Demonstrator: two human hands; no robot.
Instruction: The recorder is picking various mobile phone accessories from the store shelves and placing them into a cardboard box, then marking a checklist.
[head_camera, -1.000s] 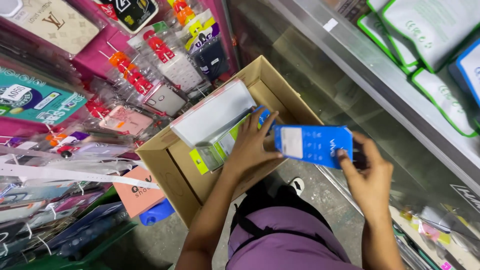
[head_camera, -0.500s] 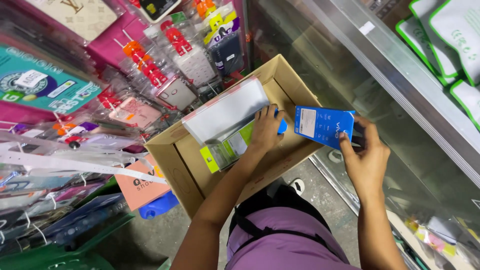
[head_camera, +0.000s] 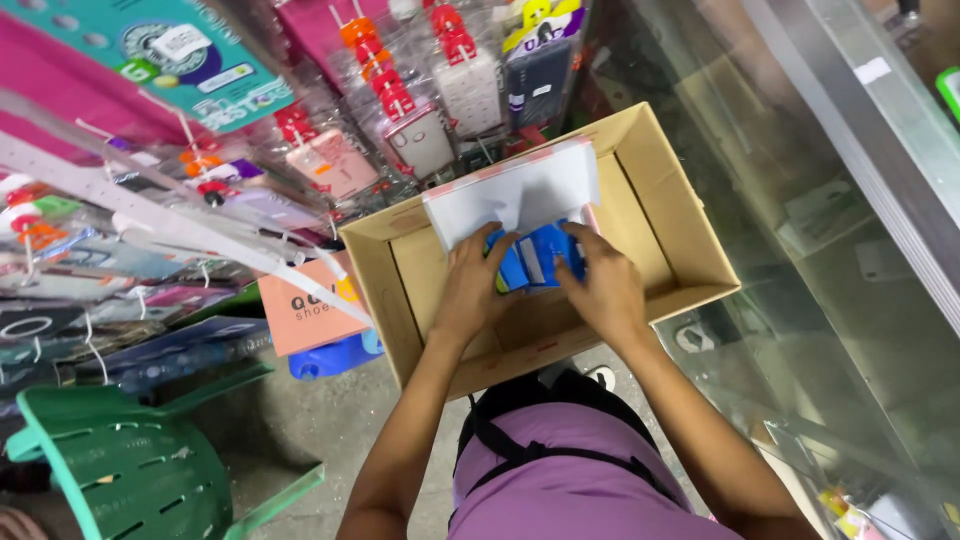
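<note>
Head view: looking down into an open box held against the lap.
Glass counter (head_camera: 800, 230): runs along the right side.
Cardboard box (head_camera: 660, 200): open-topped, just beside the counter.
Green plastic chair (head_camera: 130, 470): lower left, on the floor.
White packets (head_camera: 520, 190): stacked at the box's far end.
Left hand (head_camera: 475, 285): inside the box, fingers closed on the blue packet's left edge.
Right hand (head_camera: 605, 290): gripping the same packet's right edge.
Blue packet (head_camera: 535, 262): between both hands, below the white packets.
</note>
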